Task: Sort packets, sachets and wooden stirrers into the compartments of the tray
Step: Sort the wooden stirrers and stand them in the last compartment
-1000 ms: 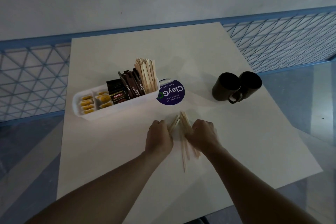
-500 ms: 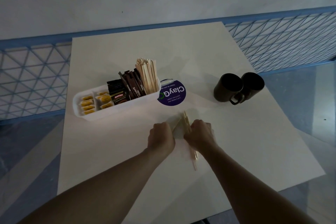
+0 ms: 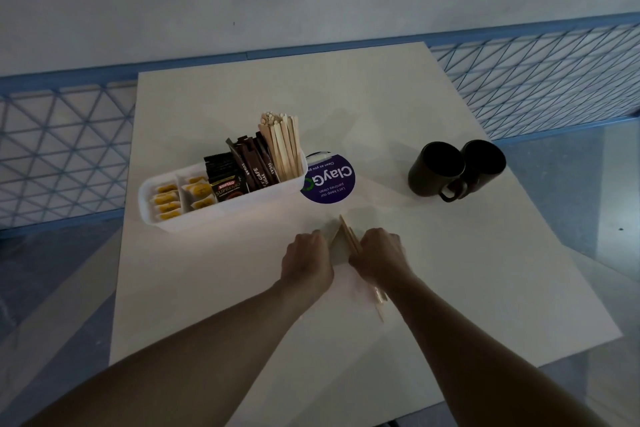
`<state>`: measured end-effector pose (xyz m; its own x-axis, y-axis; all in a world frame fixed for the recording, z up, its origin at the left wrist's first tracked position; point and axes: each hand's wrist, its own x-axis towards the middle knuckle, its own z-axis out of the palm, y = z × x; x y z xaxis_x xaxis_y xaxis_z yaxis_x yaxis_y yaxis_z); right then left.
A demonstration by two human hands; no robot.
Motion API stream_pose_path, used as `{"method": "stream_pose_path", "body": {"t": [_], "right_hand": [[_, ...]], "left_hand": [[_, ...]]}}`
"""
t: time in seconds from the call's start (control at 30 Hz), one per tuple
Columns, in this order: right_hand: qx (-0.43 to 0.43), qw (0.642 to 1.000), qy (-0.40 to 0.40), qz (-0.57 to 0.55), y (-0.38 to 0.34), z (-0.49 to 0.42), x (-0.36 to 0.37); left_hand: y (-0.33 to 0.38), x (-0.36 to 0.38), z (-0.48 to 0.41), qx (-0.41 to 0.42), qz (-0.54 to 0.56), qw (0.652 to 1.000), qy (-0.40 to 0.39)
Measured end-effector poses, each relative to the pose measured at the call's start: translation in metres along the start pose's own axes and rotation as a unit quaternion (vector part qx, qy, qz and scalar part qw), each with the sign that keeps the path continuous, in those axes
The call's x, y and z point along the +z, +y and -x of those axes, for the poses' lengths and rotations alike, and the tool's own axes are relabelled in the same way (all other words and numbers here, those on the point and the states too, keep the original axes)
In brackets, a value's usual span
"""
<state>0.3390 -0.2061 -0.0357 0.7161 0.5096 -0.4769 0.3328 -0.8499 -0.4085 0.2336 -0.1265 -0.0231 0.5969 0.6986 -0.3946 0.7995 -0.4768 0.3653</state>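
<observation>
2 black mugs [image 3: 434, 172] stand centre-right, tray [image 3: 221, 215] centre-left; right hand [image 3: 375, 258] clutches wooden stirrers [image 3: 348, 234]; left hand [image 3: 306, 260] curled beside them, hold unclear.

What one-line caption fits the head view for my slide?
Right hand grips a bundle of loose stirrers on the white table, left hand beside it, tray beyond.

Colours are recorded as follows: white plastic tray [image 3: 207, 215], yellow sachets [image 3: 165, 189], dark brown stick packets [image 3: 254, 170], pale wooden stirrers [image 3: 282, 149], round purple sticker [image 3: 332, 180] lettered white, black mugs [image 3: 426, 180], cream tabletop [image 3: 242, 288], blue railing [image 3: 59, 149] latticed in triangles.
</observation>
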Motion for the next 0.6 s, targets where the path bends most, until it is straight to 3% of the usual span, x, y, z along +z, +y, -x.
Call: {"method": "stream_pose_path", "body": {"t": [0.23, 0.6], "right_hand": [[-0.033, 0.999, 0.033, 0.007, -0.003, 0.003, -0.001], [-0.012, 1.0, 0.008, -0.017, -0.003, -0.001, -0.017]], "left_hand": [[0.001, -0.003, -0.002, -0.026, 0.006, 0.999, -0.028], [0.008, -0.005, 0.002, -0.022, 0.001, 0.999, -0.03]]}}
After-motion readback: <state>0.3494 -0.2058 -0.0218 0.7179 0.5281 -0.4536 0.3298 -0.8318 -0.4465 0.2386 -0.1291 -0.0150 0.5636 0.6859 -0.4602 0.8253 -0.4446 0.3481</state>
